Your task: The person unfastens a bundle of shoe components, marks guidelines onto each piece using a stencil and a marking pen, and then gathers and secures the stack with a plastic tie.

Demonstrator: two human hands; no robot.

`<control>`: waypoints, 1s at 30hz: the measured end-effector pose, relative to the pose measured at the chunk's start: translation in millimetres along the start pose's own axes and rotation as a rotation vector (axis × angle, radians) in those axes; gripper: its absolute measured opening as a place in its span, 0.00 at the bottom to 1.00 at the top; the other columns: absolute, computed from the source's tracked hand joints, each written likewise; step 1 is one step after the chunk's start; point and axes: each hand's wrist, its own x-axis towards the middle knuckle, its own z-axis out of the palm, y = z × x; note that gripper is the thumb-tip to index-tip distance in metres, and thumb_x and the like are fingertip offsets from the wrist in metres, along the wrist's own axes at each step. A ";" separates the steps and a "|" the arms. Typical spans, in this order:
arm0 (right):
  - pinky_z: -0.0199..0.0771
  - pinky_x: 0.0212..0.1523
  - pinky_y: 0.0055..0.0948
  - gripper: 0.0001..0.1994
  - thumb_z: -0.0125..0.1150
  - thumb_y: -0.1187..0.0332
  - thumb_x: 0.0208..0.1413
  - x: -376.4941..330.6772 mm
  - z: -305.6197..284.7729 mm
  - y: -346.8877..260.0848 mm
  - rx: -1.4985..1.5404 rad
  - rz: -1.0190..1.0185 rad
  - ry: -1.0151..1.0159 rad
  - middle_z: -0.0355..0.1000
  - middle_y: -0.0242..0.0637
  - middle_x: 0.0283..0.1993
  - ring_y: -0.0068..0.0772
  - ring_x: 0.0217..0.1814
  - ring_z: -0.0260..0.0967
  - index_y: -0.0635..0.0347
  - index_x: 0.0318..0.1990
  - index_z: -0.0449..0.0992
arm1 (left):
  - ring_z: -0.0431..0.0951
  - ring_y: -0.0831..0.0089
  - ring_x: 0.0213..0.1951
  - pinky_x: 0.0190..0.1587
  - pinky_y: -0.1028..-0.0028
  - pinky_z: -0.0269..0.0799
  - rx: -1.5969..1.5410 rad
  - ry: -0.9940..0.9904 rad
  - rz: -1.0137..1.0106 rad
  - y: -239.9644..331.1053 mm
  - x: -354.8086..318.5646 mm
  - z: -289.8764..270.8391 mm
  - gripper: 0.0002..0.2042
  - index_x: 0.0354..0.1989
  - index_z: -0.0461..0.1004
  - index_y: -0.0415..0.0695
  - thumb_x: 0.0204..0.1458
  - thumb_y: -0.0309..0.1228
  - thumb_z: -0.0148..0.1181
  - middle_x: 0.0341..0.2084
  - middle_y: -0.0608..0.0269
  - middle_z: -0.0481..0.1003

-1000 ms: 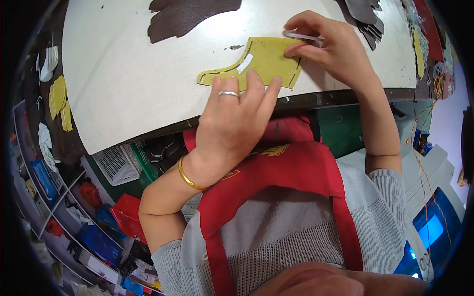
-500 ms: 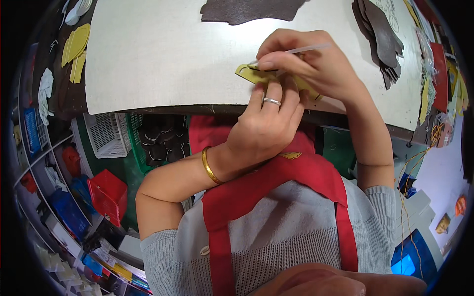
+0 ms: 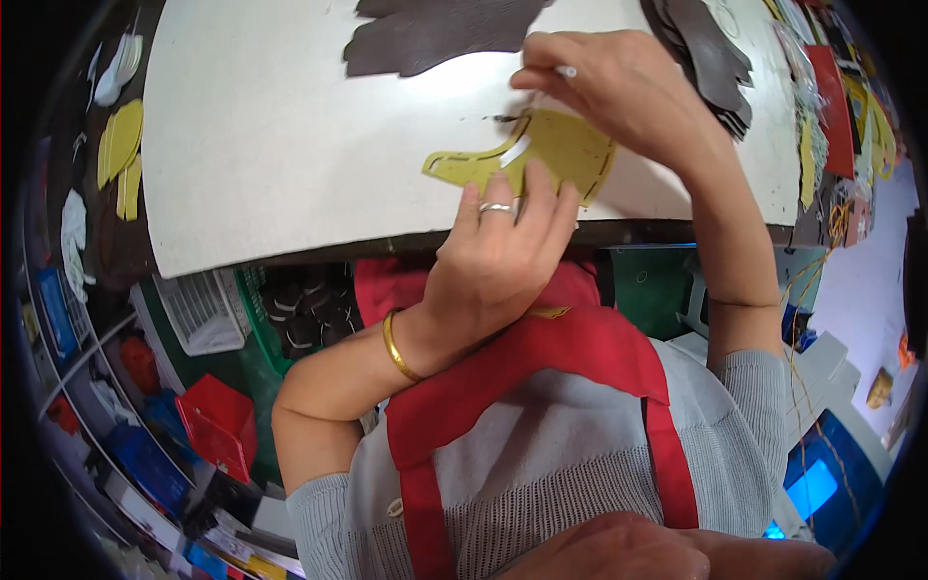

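A yellow curved pattern piece (image 3: 565,145) with dark-edged slots lies flat near the front edge of the white work board (image 3: 261,145). The fingers of my left hand (image 3: 495,256), stretched out, rest on its near side and press it to the board. Above its far edge, my right hand (image 3: 633,92) is closed round a thin, pale pen (image 3: 567,72), mostly hidden by the fingers. Small dark marks (image 3: 505,118) show on the board just beyond the pattern. Whether anything lies under the pattern, I cannot tell.
Dark brown leather pieces (image 3: 445,39) lie at the far side, and a stack of similar strips (image 3: 701,58) at the far right. More yellow patterns (image 3: 121,145) are on the left. Below the table stand a white basket (image 3: 208,314) and a red bin (image 3: 217,425).
My right hand has lifted a little up and away from the pattern with the pen. More of the pattern shows now, as my left hand has shifted slightly left and nearer. The whole view has tilted.
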 end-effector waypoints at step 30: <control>0.72 0.23 0.38 0.08 0.64 0.64 0.59 -100.6 24.2 -68.4 0.022 0.301 0.314 0.69 0.34 0.21 0.39 0.24 0.74 0.54 0.33 0.72 | 0.77 0.59 0.40 0.42 0.68 0.80 0.085 -0.178 -0.036 12.0 4.9 -0.3 0.16 0.52 0.80 0.54 0.54 0.33 0.59 0.51 0.61 0.76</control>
